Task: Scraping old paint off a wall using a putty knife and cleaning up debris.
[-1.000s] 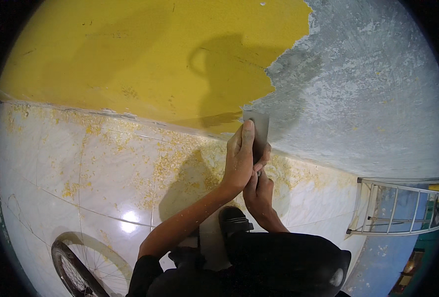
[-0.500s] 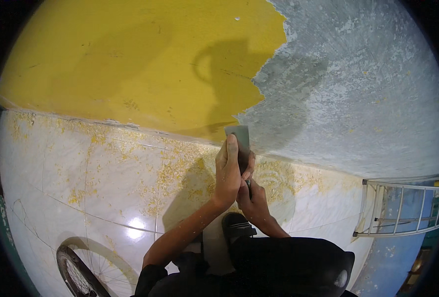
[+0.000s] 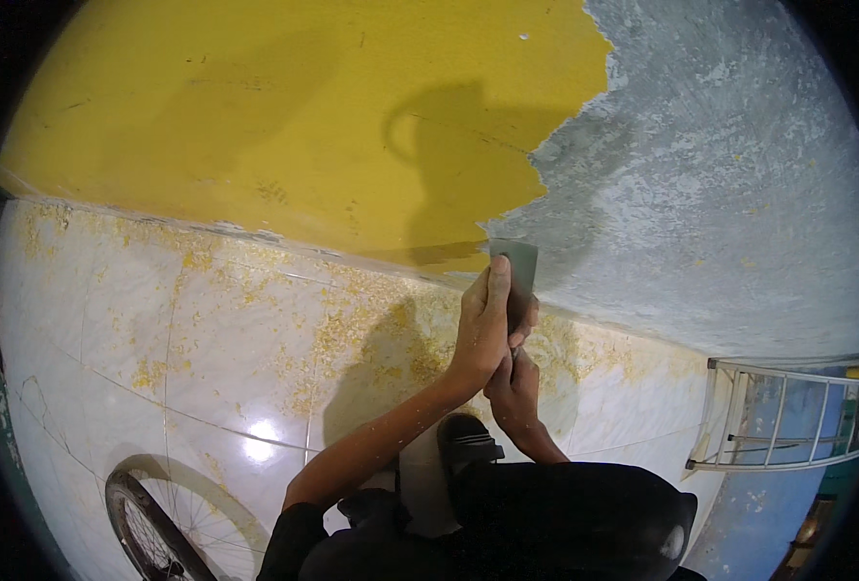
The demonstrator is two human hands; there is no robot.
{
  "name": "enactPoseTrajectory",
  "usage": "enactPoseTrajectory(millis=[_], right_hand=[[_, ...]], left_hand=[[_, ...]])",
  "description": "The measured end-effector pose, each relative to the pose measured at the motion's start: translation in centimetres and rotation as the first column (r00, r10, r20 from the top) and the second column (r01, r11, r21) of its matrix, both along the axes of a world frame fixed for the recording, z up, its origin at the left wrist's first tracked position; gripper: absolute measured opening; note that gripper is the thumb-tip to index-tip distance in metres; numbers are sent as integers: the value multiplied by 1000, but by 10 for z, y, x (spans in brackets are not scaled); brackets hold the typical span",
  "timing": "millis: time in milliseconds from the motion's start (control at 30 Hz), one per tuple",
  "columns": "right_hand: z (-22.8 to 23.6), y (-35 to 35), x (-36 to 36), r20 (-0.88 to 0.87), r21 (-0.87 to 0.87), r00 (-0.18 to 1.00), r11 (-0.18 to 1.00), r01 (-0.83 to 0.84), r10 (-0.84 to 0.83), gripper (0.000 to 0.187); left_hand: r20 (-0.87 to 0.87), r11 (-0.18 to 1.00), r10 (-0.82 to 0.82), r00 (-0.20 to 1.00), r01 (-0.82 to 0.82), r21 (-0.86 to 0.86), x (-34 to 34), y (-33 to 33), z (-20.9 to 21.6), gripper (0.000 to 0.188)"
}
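A paint scraper (image 3: 521,276) with a flat grey blade is held in both my hands, its blade edge at the foot of the wall. My left hand (image 3: 483,324) wraps the blade, thumb laid along its face and fingertips showing on the far side. Below it my right hand (image 3: 514,385) is closed round the handle, which is mostly hidden. Yellow paint (image 3: 303,126) covers the wall on the left. Right of a ragged edge, the grey wall surface (image 3: 700,194) is bare and streaked.
Yellow and pale paint flakes (image 3: 352,324) litter the white tiled floor (image 3: 236,373) along the wall. A bicycle wheel (image 3: 149,528) is at lower left, a metal ladder-like frame (image 3: 783,416) at right. My sandalled foot (image 3: 466,441) is just below my hands.
Both hands and the scraper have shifted to the right along the wall's foot, the grip unchanged. The view has also moved slightly.
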State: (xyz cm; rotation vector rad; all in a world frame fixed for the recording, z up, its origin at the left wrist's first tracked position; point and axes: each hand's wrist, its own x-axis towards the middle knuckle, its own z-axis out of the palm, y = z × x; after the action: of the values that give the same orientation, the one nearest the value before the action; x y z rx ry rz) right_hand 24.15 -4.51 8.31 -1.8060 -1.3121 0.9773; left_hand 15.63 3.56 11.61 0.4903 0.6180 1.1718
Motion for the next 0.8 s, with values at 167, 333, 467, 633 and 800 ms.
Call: enactPoseTrajectory(millis=[167,333,467,633,800], right_hand=[[-2,-1,3,36,4,999,1000,4,-5,23],[-6,-3,0,-31,6,999,1000,30,-30,24],[-4,-5,-1,-3,-7,1000,1000,29,-29,25],[-6,-5,1,-24,8,999,999,35,-35,25],[-4,-4,1,41,40,999,999,1,-3,26]], left_hand=[[14,999,-39,999,39,-7,2,-1,0,45],[29,998,-59,998,59,-19,-1,-2,-7,46],[-12,998,-55,998,55,-11,-3,-2,-5,45],[4,997,-78,997,78,-28,-3,-2,-4,47],[-29,996,-81,996,82,33,-3,1,-4,50]])
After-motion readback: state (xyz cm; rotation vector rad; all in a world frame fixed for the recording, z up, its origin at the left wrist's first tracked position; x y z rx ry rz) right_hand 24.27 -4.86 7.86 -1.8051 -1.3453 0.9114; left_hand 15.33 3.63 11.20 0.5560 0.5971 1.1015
